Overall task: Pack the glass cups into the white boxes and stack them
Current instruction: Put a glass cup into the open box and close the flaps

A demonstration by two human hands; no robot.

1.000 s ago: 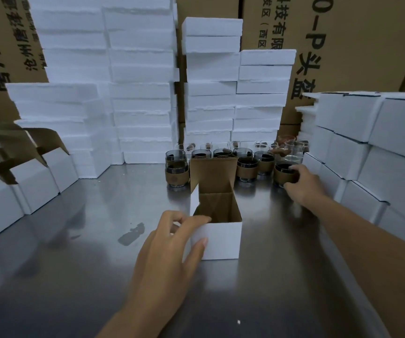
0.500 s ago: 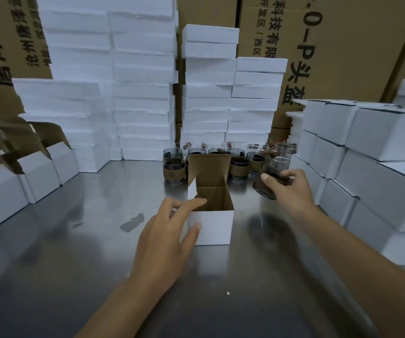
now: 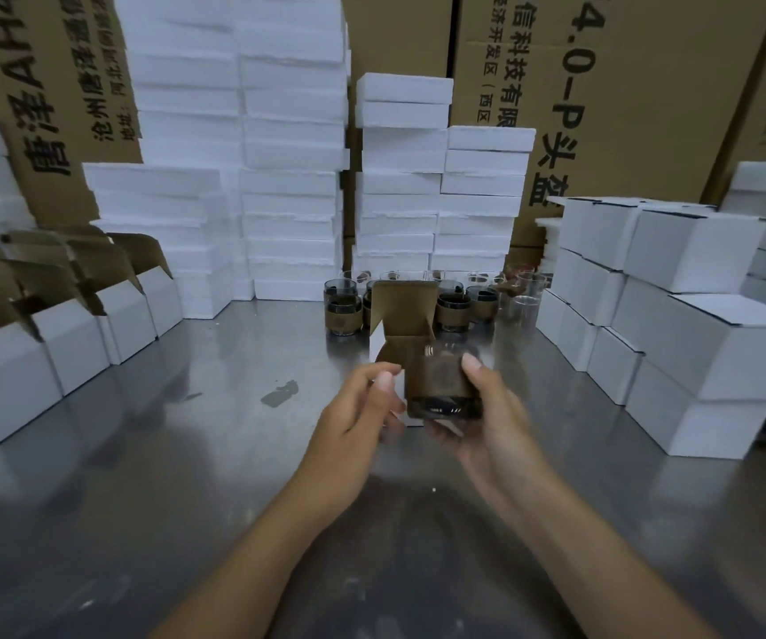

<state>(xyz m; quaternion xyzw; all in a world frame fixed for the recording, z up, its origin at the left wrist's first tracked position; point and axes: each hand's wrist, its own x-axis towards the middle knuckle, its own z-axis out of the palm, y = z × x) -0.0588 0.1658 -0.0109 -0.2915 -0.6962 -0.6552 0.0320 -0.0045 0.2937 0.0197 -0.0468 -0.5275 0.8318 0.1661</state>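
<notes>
Glass cup (image 3: 444, 385), clasped by the closed grip of the right hand (image 3: 487, 422), hovers at the near rim of the open white box (image 3: 401, 311) on the tabletop (image 3: 187, 454). Left hand (image 3: 358, 412) curls at the box corner; whether its grip holds the box I cannot tell. If the cup's base catches the rim, the light box could tip.

cup (image 3: 441, 385) in r hand (image 3: 491, 422), at open box (image 3: 401, 307)
</notes>
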